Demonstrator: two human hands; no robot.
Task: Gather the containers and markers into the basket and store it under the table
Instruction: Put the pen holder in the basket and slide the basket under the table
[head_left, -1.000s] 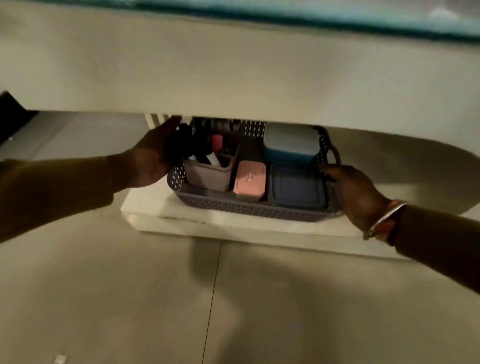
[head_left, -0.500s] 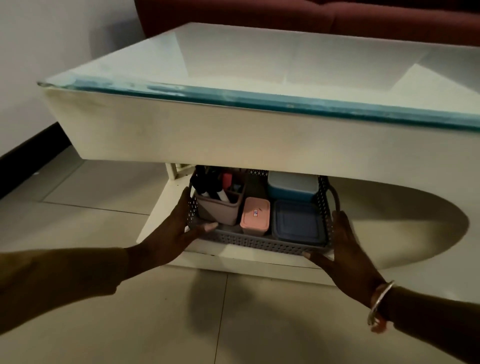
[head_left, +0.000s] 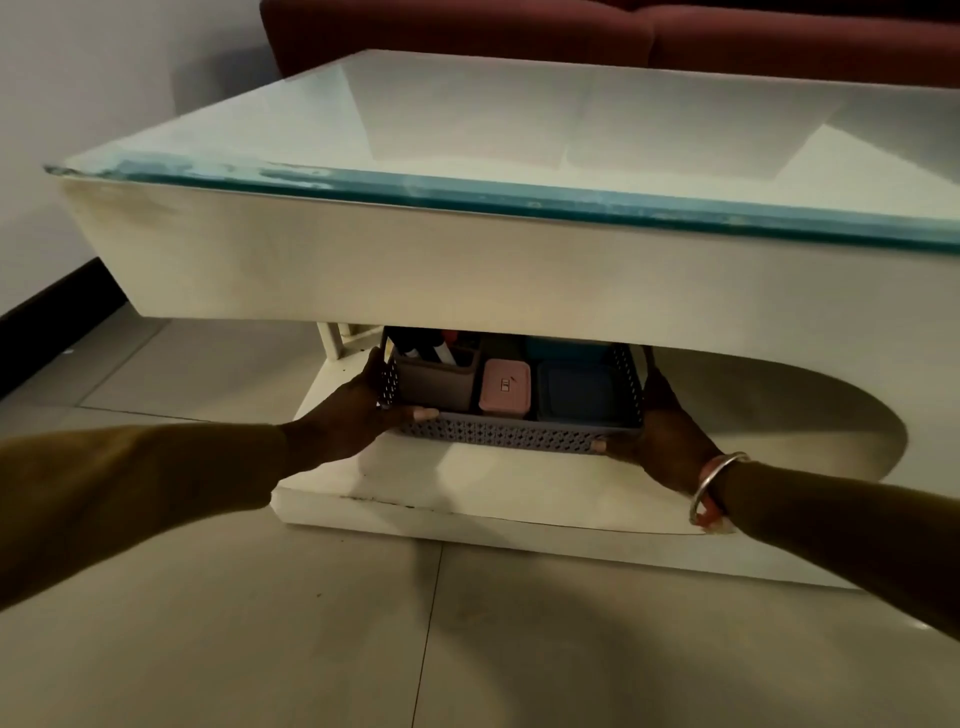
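Observation:
A grey perforated basket (head_left: 519, 434) stands on the white lower shelf (head_left: 467, 483) under the glass-topped table (head_left: 519, 130). Inside it are a brown cup (head_left: 436, 382) of markers (head_left: 444, 351), a pink lidded container (head_left: 505, 387), a dark blue lidded container (head_left: 576, 389) and a teal container (head_left: 566, 349) behind it, partly hidden by the table's apron. My left hand (head_left: 348, 410) lies against the basket's front left corner, thumb along the front wall. My right hand (head_left: 665, 431) presses on the front right corner, fingers straight.
The table's thick white apron (head_left: 467, 270) overhangs the shelf and leaves a low gap. A dark red sofa (head_left: 571, 31) stands behind the table. A white wall with a black skirting (head_left: 47, 322) runs on the left. Tiled floor (head_left: 363, 649) lies in front.
My hands moved from the basket's sides to its front corners. The basket sits deeper under the table. My view has risen and drawn back, showing the tabletop.

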